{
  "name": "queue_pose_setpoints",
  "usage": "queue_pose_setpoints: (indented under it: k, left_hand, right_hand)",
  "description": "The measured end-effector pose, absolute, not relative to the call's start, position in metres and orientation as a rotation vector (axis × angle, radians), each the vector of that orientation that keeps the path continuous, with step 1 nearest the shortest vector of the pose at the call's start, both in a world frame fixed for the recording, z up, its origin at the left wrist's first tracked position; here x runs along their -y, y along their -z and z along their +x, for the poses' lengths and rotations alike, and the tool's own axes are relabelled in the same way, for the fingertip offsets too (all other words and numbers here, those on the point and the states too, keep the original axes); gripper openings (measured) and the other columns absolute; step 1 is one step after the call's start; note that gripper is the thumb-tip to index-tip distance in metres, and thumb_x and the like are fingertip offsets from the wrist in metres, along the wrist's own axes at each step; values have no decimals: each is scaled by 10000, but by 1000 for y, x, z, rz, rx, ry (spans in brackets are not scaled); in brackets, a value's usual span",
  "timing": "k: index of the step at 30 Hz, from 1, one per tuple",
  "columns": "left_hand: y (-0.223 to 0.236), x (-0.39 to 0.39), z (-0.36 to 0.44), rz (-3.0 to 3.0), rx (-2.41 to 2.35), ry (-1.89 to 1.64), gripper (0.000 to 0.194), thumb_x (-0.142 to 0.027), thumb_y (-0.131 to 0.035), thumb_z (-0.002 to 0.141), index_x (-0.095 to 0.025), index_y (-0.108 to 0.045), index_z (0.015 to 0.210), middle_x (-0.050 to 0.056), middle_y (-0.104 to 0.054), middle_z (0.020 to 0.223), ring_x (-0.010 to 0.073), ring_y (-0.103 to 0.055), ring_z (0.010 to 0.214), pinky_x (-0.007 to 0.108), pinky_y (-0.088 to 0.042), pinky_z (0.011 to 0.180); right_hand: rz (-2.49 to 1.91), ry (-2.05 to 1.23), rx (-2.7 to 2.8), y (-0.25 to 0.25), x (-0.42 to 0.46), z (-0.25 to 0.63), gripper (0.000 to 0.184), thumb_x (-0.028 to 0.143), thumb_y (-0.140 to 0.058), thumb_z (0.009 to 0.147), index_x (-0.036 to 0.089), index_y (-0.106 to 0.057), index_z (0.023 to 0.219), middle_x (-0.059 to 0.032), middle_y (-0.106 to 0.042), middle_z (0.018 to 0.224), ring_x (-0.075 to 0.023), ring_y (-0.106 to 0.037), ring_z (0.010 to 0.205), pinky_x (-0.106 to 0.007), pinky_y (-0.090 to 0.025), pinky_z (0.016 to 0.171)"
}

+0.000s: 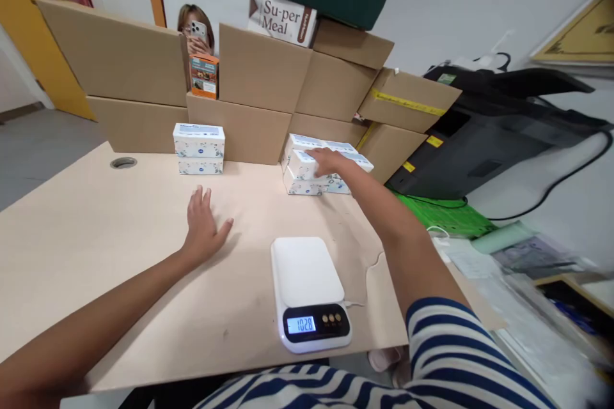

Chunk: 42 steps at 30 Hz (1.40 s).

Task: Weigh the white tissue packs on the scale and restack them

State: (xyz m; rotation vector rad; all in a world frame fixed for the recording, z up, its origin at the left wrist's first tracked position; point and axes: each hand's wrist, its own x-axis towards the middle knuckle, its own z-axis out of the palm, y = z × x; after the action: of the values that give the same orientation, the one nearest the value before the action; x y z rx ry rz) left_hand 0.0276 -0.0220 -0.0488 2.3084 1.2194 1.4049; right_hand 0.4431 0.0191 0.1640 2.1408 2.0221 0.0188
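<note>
My left hand lies flat on the wooden table, fingers stretched out, holding nothing. My right hand reaches to the back of the table and rests on top of a stack of white tissue boxes; its fingers lie over the top box and I cannot see a firm grip. A second stack of two white tissue boxes stands to the left, by the cardboard. A white digital scale sits near the front edge with nothing on its plate and a lit display.
Flattened cardboard boxes form a wall along the back of the table. An orange carton stands on them. A person behind the cardboard holds up a phone. A black machine and papers lie at the right.
</note>
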Motion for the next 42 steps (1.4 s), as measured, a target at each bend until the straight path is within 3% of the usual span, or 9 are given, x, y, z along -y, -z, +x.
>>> queue_pose_setpoints:
  k: [5,11,15,18,21,27,30,37,42]
  left_hand:
    - [52,22,28,2206,-1221,-1382,899,-565,-641,990,-182,-269,1714,296,-208,1821,510,-180,1731,805,-191,1360]
    - [49,24,26,2077,-1207,-1417,818,-527,-660,994,-215,-325,1671,267,-187,1824,480,-192,1728,784,-226,1361]
    - [47,26,24,2110,-1146,-1475,754,-525,-650,1008,-219,-363,1634,273,-229,1800,465,-223,1718,768,-248,1360]
    - [47,25,24,2142,-1069,-1558,730,-567,-659,1003,-234,-395,1597,254,-282,1768,437,-233,1721,724,-236,1388]
    - [48,19,27,2175,-956,-1607,776,-638,-690,972,-253,-403,1581,222,-283,1760,415,-211,1734,683,-212,1418]
    - [49,11,34,2162,-860,-1549,813,-733,-663,964,-258,-408,1572,154,-250,1779,369,-217,1738,629,-178,1455]
    - [42,16,34,2119,-882,-1521,796,-724,-681,946,-242,-448,1534,155,-260,1776,375,-207,1742,627,-179,1459]
    - [24,32,35,2032,-987,-1439,625,-529,-774,905,-270,-552,1429,161,-312,1763,398,-264,1725,646,-218,1442]
    - [26,32,35,2082,-982,-1429,674,-728,-685,948,-263,-555,1419,153,-301,1779,370,-257,1725,614,-225,1443]
  right_hand:
    - [2169,8,-1867,-163,-39,421,1219,493,-1002,653,274,-413,1698,-232,-371,1772,-499,-344,1651,-633,-422,1289]
    - [2161,26,-1867,-169,-31,399,1155,468,-951,737,180,-357,1685,-254,-540,1642,-403,-603,1441,-495,-544,1160]
    - [2151,-83,-1928,-181,4,388,1093,435,-962,738,133,-410,1631,-289,-511,1642,-460,-535,1489,-540,-456,1233]
    - [2129,-166,-2040,-187,51,387,1084,452,-948,752,166,-400,1642,-255,-485,1663,-471,-500,1507,-541,-414,1262]
    - [2030,-206,-2266,-186,117,384,1113,539,-939,730,227,-403,1654,-202,-566,1594,-474,-558,1430,-550,-497,1175]
    - [1768,52,-2540,-174,213,355,1068,599,-872,779,217,-414,1666,-189,-618,1544,-451,-598,1374,-568,-523,1145]
    - [1737,21,-2522,-157,221,347,996,556,-851,805,187,-443,1635,-211,-640,1481,-438,-611,1317,-559,-531,1108]
    - [1669,25,-2453,-121,213,338,960,509,-868,773,233,-475,1604,-203,-650,1440,-446,-604,1290,-545,-551,1028]
    - [1614,20,-2488,-122,214,334,949,514,-858,784,218,-479,1602,-212,-646,1443,-441,-607,1276,-537,-547,1015]
